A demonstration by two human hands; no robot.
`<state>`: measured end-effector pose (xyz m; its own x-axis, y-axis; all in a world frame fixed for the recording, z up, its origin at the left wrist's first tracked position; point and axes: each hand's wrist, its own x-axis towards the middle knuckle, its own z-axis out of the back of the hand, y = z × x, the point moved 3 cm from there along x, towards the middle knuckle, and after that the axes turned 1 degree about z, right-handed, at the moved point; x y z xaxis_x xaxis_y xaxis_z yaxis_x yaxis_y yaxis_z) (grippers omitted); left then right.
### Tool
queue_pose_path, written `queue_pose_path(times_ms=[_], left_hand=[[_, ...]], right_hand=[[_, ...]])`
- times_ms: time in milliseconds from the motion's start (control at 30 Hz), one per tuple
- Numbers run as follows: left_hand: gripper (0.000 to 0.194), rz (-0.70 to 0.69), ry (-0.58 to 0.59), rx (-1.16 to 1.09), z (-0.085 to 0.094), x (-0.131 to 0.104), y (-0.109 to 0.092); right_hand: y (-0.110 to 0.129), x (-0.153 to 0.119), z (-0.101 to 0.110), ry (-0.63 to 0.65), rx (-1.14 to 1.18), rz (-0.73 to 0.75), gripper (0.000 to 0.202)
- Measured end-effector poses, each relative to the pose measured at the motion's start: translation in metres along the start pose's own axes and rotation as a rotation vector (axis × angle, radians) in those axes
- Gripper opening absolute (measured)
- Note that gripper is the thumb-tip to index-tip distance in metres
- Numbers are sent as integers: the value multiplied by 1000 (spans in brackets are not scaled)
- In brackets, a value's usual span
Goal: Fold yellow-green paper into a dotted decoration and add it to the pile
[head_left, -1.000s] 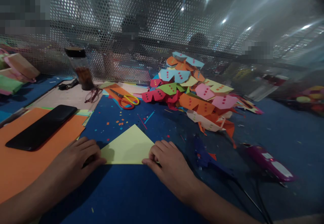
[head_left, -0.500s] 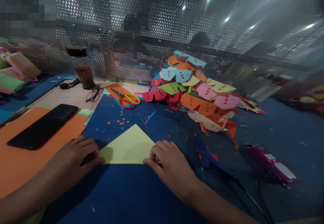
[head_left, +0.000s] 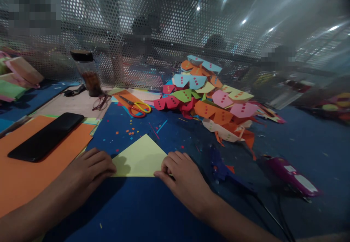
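A pale yellow sheet of paper (head_left: 140, 160) lies on the blue table as a triangle, its point away from me and its straight edge towards me. My left hand (head_left: 94, 171) is closed at the left corner, fingers curled and thumb against the paper. At the opposite corner, my right hand (head_left: 180, 176) pinches the paper between thumb and curled fingers. Both outer corners are hidden under my fingers. Just beyond the triangle's tip, small coloured paper scraps (head_left: 131, 131) are scattered.
Orange sheets (head_left: 16, 183) carry a black phone (head_left: 46, 136) at left. Scissors (head_left: 138, 109), glasses (head_left: 101, 101) and a bottle (head_left: 89, 76) stand farther back. Folded paper shapes (head_left: 213, 107) pile up right of centre. A blue glue gun (head_left: 221, 169) and purple tool (head_left: 294, 176) lie right.
My left hand has shifted slightly right along the paper, its thumb now tucked closer to the fingers. My right hand and the triangle are almost unmoved.
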<state>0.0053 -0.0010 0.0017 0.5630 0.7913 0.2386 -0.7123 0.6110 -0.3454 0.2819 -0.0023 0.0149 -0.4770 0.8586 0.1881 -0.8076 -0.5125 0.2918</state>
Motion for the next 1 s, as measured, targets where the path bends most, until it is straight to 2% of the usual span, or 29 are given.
queue_pose_path(times_ms=[200,433,600,800,1000], left_hand=[[28,-145,22,114,2,-2,-17],[33,-159,39,305,-1,-4,-39],[35,-199,45,288,-7,8,-52],[51,-318,4,209,-21,11,-52],[42,-343,-63,163,-25,12,-48]], right_hand=[[0,0,-1,-3,-13,3,22],[0,-1,-2,-27,-38,18,24],[2,-1,-2,-33,-44,22,23],[2,-1,0,-23,-44,16,22],[1,-2,-2,-24,-32,11,23]])
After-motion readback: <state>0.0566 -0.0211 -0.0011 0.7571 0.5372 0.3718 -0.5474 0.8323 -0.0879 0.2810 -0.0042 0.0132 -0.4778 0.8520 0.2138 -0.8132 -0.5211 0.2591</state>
